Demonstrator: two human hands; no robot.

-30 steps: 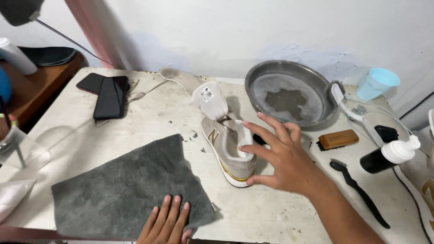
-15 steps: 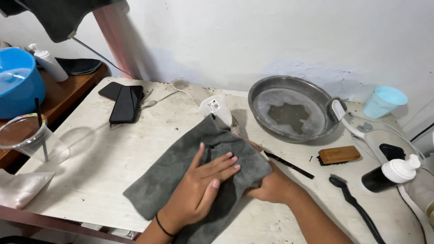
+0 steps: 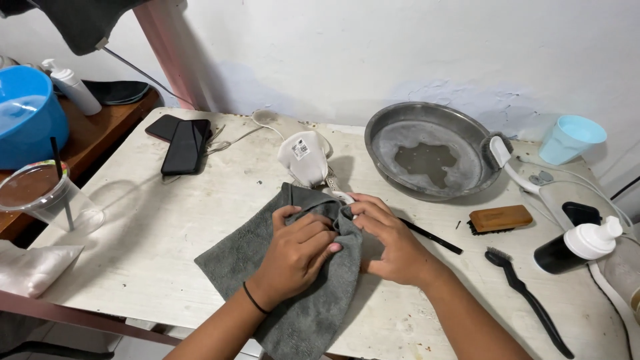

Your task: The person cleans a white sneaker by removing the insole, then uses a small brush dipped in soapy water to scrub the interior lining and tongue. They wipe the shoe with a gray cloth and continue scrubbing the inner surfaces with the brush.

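At the near middle of the desk I have the grey cloth draped over the white shoe, my left hand curled and pressing cloth onto it, my right hand cupped against its right side, fingers together. Wiping looks under way, I judge: only the tongue and a strip of rim show bare. The cloth hides the shoe's body and sole, so I cannot tell how clean it is.

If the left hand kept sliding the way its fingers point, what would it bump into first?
The left hand lies on the grey cloth, fingers pointing right. It would most likely meet the right hand first, gripping the covered shoe just beside it.
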